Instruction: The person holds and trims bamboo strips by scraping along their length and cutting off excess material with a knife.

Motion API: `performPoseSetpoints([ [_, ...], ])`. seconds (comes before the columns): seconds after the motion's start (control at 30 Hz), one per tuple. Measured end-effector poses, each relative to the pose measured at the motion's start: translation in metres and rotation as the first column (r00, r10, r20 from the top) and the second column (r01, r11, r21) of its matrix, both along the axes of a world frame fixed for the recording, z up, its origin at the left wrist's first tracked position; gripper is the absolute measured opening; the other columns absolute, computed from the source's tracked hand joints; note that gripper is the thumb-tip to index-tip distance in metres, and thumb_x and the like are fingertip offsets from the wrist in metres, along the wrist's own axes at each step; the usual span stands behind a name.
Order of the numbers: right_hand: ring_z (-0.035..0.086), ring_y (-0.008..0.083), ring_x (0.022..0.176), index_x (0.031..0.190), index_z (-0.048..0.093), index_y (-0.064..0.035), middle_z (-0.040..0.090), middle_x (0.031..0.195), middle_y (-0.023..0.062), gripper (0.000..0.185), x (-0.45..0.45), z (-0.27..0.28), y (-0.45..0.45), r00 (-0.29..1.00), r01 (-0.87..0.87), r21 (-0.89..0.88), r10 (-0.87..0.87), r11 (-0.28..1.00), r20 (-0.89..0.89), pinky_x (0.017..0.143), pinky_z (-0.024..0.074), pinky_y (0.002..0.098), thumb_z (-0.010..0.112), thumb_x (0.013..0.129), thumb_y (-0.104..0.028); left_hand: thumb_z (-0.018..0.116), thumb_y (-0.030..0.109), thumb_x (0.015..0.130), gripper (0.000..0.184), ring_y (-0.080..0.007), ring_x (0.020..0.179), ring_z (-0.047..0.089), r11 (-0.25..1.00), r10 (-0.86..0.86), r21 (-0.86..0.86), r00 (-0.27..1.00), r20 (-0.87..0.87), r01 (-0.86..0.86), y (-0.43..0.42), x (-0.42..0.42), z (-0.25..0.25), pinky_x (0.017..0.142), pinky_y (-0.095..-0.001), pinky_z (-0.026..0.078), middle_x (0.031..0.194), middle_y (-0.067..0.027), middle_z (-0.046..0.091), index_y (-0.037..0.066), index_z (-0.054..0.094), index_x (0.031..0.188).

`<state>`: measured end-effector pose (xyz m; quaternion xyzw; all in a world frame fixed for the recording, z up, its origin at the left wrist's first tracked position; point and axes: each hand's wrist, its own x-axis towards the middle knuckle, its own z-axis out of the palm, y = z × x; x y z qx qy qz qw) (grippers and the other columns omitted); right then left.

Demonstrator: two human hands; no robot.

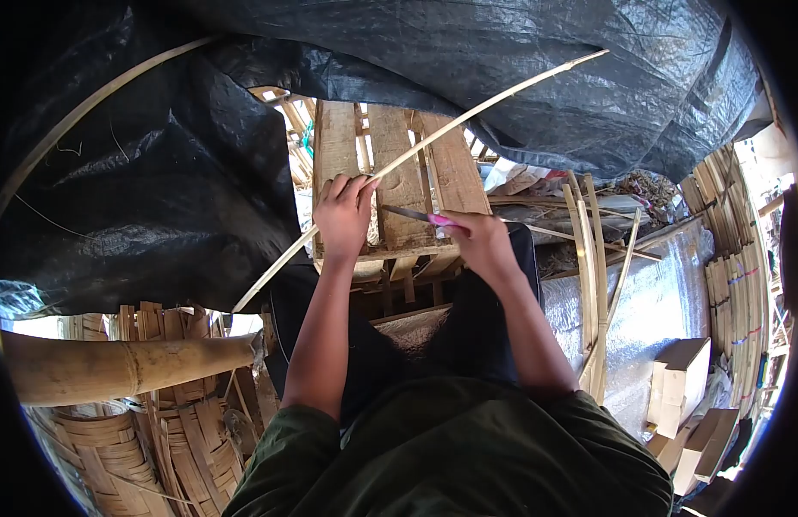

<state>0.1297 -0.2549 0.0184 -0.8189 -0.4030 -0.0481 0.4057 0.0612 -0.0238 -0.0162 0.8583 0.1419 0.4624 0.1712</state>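
My left hand (342, 215) is closed around a long, thin bamboo strip (494, 101), which slants from the lower left up to the far right. In my right hand (478, 245) is a knife (409, 214) with a pink handle and a dark blade. The blade points left toward my left hand, apart from the strip and just below it. Under both hands stands a low wooden bench (399, 194) made of planks with gaps between them.
Black plastic sheeting (158, 172) hangs at the left and across the back. A thick bamboo pole (132, 366) and woven baskets (97, 448) lie at the lower left. On the right are several bamboo strips (586, 276), cardboard boxes (679, 383) and bundled slats (737, 284).
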Motion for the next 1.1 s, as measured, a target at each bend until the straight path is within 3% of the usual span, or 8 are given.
performPoseSetpoints([
  [0.1, 0.068, 0.0375, 0.073, 0.095, 0.074, -0.014, 0.069, 0.08, 0.0179, 0.011, -0.008, -0.005, 0.03, 0.999, 0.025, -0.338, -0.034, 0.941, -0.022, 0.066, 0.0542, 0.0455, 0.064, 0.092, -0.02, 0.076, 0.021, 0.085, 0.013, -0.0262, 0.071, 0.06, 1.0, 0.014, 0.025, 1.0, 0.007, -0.014, -0.002, -0.001, 0.002, 0.061, -0.0389, 0.048, 0.077, -0.0043, 0.058, 0.008, 0.072, 0.085],
  [0.17, 0.069, 0.0367, 0.071, 0.092, 0.073, -0.0163, 0.07, 0.079, 0.0163, 0.015, 0.007, -0.024, 0.038, 0.998, -0.013, -0.245, 0.03, 0.969, 0.064, 0.066, 0.055, 0.0476, 0.061, 0.095, -0.024, 0.076, 0.021, 0.084, 0.014, -0.0265, 0.072, 0.06, 0.999, 0.014, 0.029, 1.0, 0.011, -0.014, -0.001, -0.002, 0.002, 0.061, -0.0389, 0.048, 0.077, -0.0044, 0.058, 0.008, 0.072, 0.086],
  [0.4, 0.07, 0.0374, 0.077, 0.095, 0.073, -0.0166, 0.072, 0.084, 0.0118, 0.013, 0.106, -0.007, 0.002, 0.82, 0.572, -0.373, -0.528, 0.731, 0.224, 0.071, 0.0554, 0.0476, 0.067, 0.09, -0.026, 0.078, 0.018, 0.083, 0.015, -0.0279, 0.068, 0.061, 0.999, 0.009, 0.045, 0.999, 0.044, -0.011, 0.001, -0.001, 0.001, 0.059, -0.0369, 0.048, 0.076, -0.0072, 0.06, 0.006, 0.072, 0.088],
  [0.57, 0.07, 0.0354, 0.085, 0.097, 0.073, -0.0169, 0.072, 0.087, 0.0132, 0.013, 0.073, 0.008, -0.019, 0.991, 0.13, -0.372, -0.131, 0.919, 0.023, 0.074, 0.0551, 0.0476, 0.067, 0.089, -0.026, 0.076, 0.022, 0.085, 0.013, -0.0279, 0.074, 0.061, 0.999, 0.005, -0.037, 1.0, -0.022, -0.006, 0.0, 0.001, -0.002, 0.062, -0.0398, 0.048, 0.078, -0.005, 0.058, 0.009, 0.072, 0.086],
  [0.73, 0.07, 0.0388, 0.079, 0.089, 0.071, -0.0019, 0.071, 0.084, 0.0212, 0.028, 0.159, -0.063, -0.067, 0.725, 0.679, -0.418, -0.64, 0.603, 0.255, 0.07, 0.0556, 0.0504, 0.06, 0.091, -0.027, 0.076, 0.024, 0.085, 0.016, -0.0278, 0.074, 0.061, 0.999, -0.002, -0.053, 0.999, -0.054, -0.001, 0.003, 0.0, -0.006, 0.063, -0.0396, 0.048, 0.078, -0.0048, 0.06, 0.009, 0.072, 0.088],
  [0.87, 0.07, 0.0247, 0.073, 0.098, 0.07, 0.0004, 0.072, 0.082, 0.0136, 0.019, 0.131, -0.028, -0.076, 0.977, 0.173, -0.193, -0.194, 0.966, -0.093, 0.063, 0.0524, 0.0382, 0.065, 0.093, -0.017, 0.078, 0.021, 0.084, 0.015, -0.0278, 0.074, 0.062, 0.999, -0.013, -0.038, 1.0, -0.01, 0.013, 0.003, 0.001, -0.006, 0.064, -0.0399, 0.048, 0.078, -0.0051, 0.061, 0.008, 0.071, 0.088],
  [0.93, 0.067, 0.0122, 0.075, 0.103, 0.066, 0.0022, 0.071, 0.084, 0.0074, 0.015, 0.105, 0.007, -0.081, 0.891, -0.154, -0.22, 0.039, 0.963, -0.452, 0.062, 0.051, 0.029, 0.062, 0.097, -0.011, 0.077, 0.022, 0.084, 0.015, -0.0282, 0.072, 0.061, 0.999, -0.01, -0.042, 1.0, -0.027, 0.009, 0.002, -0.001, -0.005, 0.063, -0.0396, 0.048, 0.077, -0.0052, 0.06, 0.008, 0.071, 0.087],
  [1.1, 0.07, 0.0206, 0.084, 0.101, 0.058, 0.0012, 0.073, 0.092, 0.0134, 0.024, 0.081, 0.004, -0.135, 0.609, -0.451, -0.144, 0.186, 0.881, -0.771, 0.075, 0.0561, 0.0333, 0.056, 0.103, -0.023, 0.078, 0.021, 0.083, 0.015, -0.0277, 0.068, 0.061, 0.999, -0.007, -0.047, 1.0, -0.005, 0.007, 0.001, 0.001, -0.002, 0.061, -0.0384, 0.047, 0.075, -0.005, 0.061, 0.008, 0.071, 0.086],
])
